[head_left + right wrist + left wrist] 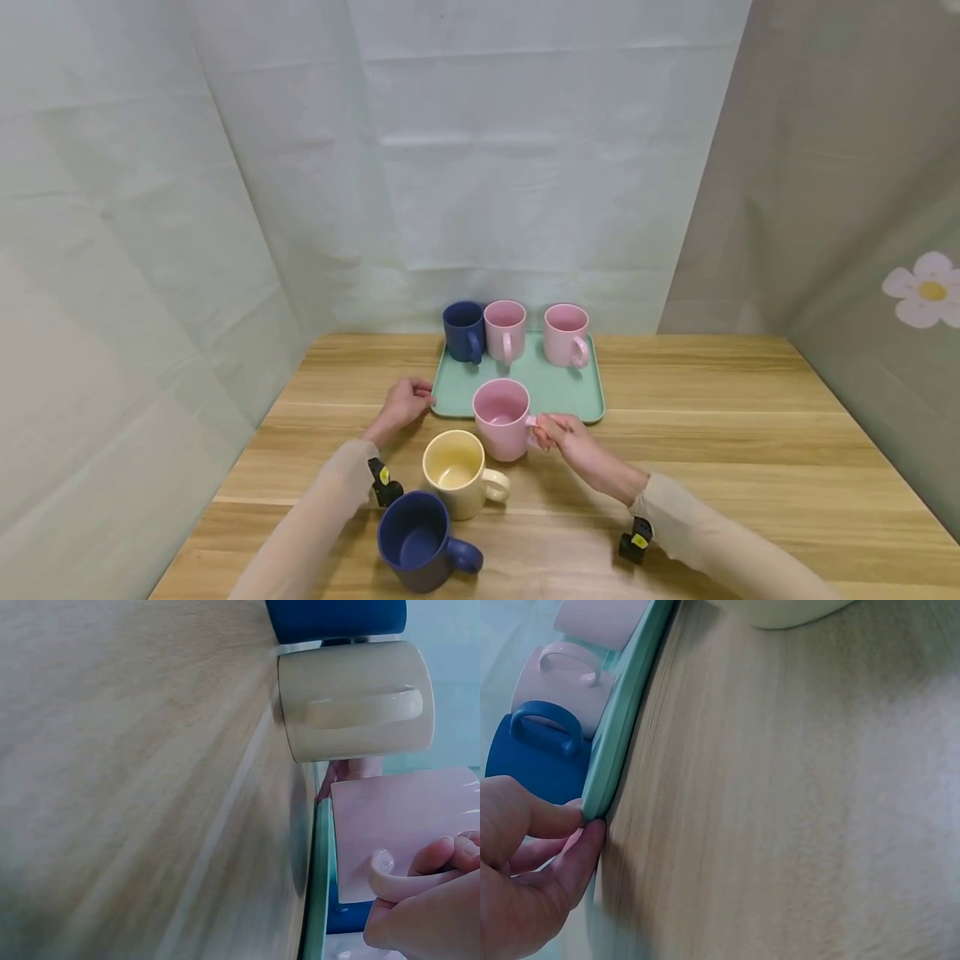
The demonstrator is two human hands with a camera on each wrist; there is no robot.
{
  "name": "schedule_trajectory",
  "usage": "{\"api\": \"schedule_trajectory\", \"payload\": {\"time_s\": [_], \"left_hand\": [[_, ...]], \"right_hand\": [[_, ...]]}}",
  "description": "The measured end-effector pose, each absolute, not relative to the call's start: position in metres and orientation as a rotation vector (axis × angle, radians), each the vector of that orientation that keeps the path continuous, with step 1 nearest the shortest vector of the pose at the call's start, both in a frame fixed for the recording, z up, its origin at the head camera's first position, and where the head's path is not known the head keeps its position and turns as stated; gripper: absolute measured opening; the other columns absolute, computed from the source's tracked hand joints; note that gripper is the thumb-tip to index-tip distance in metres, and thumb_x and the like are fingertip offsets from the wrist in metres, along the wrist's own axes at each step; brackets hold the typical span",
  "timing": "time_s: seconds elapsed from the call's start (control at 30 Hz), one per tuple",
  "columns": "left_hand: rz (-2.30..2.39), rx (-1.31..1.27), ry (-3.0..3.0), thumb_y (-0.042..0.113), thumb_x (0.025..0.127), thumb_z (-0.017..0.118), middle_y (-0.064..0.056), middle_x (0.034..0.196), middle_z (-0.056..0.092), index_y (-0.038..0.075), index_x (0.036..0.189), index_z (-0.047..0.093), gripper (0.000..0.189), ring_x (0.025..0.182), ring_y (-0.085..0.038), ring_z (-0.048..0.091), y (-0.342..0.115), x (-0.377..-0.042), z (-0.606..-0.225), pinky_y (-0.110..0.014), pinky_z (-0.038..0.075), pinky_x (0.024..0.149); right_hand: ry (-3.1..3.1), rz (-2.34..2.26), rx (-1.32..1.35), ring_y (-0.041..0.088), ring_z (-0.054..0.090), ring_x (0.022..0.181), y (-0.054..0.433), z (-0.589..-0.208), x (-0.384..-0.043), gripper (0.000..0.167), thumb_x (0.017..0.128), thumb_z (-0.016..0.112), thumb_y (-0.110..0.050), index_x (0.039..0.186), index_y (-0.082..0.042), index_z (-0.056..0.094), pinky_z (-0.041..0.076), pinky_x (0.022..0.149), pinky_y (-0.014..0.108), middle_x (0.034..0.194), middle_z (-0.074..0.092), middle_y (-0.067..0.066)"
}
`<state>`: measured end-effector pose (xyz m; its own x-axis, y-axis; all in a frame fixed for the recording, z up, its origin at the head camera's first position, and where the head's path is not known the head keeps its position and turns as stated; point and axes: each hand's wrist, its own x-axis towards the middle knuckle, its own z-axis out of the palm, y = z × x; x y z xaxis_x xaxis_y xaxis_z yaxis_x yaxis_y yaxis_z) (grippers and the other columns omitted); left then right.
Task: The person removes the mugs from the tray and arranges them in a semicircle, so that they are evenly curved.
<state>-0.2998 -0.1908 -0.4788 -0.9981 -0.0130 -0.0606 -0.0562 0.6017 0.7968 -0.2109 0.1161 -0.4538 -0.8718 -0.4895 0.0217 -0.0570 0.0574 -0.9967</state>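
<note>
My right hand (570,442) grips the handle of a pink mug (501,429), which hangs upright just above the table by the front edge of a green tray (551,400). In the right wrist view a gap shows under this mug (397,817). The tray's front left corner is pinched between the thumb and fingers of my left hand (407,404). Standing on the tray are a dark blue mug (462,333) and a pink mug (504,329) side by side at the back left, plus another pink mug (566,333) at the back right.
A cream yellow mug (456,471) stands on the wooden table (712,467) between my forearms, close to the held mug. Nearer to me is a second dark blue mug (416,542) beside my left forearm. Pale cloth (510,167) hangs behind the table.
</note>
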Motion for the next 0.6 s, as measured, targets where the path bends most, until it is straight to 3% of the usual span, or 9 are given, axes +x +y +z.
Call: {"api": "schedule_trajectory", "payload": {"time_s": [0.17,0.6], "left_hand": [[1.395,-0.061,2.766,0.0,0.086,0.065,-0.022,0.102,0.067,-0.009,0.113,0.063,0.029,0.091,-0.025,0.064,-0.191,-0.3,-0.48,-0.028,0.056,0.078],[1.429,0.003,2.734,-0.004,0.084,0.065,-0.026,0.109,0.066,-0.012,0.119,0.059,0.037,0.099,-0.032,0.065,-0.192,-0.301,-0.476,-0.035,0.058,0.086]], "right_hand": [[2.004,-1.889,-0.542,0.012,0.041,0.071,0.12,-0.455,-0.208,0.04,0.105,0.032,-0.016,0.077,0.011,0.033,0.035,0.074,0.026,0.07,0.039,0.0],[1.92,-1.899,-0.489,0.012,0.041,0.07,0.132,-0.462,-0.201,0.036,0.105,0.035,-0.02,0.07,-0.011,0.04,0.034,0.075,0.027,0.069,0.039,-0.001]]}}
